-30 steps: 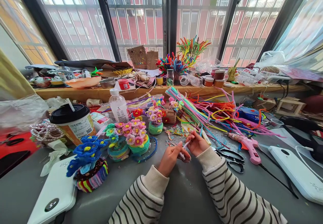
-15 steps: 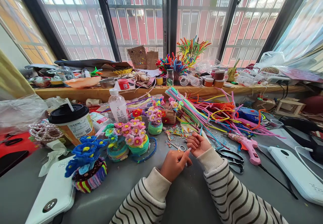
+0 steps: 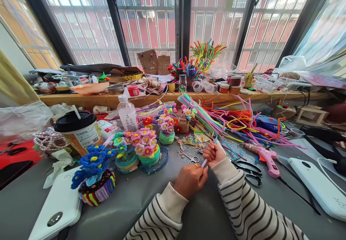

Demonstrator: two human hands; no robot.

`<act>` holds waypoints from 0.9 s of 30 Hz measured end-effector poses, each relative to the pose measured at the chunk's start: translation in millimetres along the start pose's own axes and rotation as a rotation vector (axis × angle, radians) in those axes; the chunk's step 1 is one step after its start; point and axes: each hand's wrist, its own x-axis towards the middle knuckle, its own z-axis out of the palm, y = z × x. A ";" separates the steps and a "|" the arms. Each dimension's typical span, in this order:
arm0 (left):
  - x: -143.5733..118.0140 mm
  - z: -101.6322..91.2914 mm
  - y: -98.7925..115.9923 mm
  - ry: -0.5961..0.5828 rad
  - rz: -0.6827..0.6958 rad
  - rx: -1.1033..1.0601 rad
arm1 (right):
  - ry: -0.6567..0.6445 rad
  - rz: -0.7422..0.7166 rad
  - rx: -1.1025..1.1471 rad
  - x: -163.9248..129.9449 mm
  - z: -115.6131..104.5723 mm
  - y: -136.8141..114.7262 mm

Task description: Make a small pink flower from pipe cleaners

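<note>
Big barred windows (image 3: pixel 146 20) are filling the back of the room, red brick showing beyond, and a cluttered wooden sill (image 3: pixel 162 97) is running beneath them. The grey table (image 3: pixel 151 196) is carrying a heap of coloured pipe cleaners (image 3: pixel 229 121), a lidded cup (image 3: pixel 79 131), flower pots (image 3: pixel 146 149) made of fuzzy stems, a pink glue gun (image 3: pixel 266 157), black scissors (image 3: pixel 247 169) and small snips (image 3: pixel 190 157). At the table's near middle, two striped sleeves are meeting. The left hand (image 3: pixel 190 179) is curling closed around the lower end of a short pale stem (image 3: pixel 204 163), and the right hand (image 3: pixel 214 154) is pinching its upper end. The stem is looking thin, whitish and slanted, sitting just above the table between both hands.
</note>
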 end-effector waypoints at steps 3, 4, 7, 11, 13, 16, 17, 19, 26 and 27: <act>0.7 0.9 1.5 0.013 0.035 -0.006 | 0.002 0.007 -0.033 1.1 -2.5 -2.2; 0.9 1.2 2.0 0.012 0.034 -0.020 | 0.001 0.005 -0.044 1.4 -2.9 -2.8; 1.0 1.7 2.5 -0.013 -0.019 -0.054 | 0.000 -0.003 -0.055 1.6 -1.5 -3.8; 0.3 2.1 1.8 -0.046 -0.027 -0.010 | 0.016 0.004 -0.030 2.5 2.1 -3.0; -0.3 2.9 1.6 -0.062 0.000 -0.004 | 0.031 0.039 -0.042 3.4 2.1 -2.2; -1.0 4.0 1.2 -0.049 -0.005 -0.060 | 0.021 0.075 -0.080 4.4 1.3 -1.7; -1.2 4.2 1.1 -0.042 -0.015 -0.076 | 0.009 0.067 -0.084 4.4 1.2 -1.9; -1.0 4.0 1.0 -0.033 -0.027 -0.079 | -0.011 0.033 -0.080 4.1 1.5 -2.9; 1.7 2.1 -1.5 -0.035 0.004 0.081 | 0.054 0.003 -0.012 1.6 5.9 -6.8; 1.8 1.9 -2.1 -0.031 0.009 0.092 | 0.061 0.002 0.000 1.1 7.2 -6.9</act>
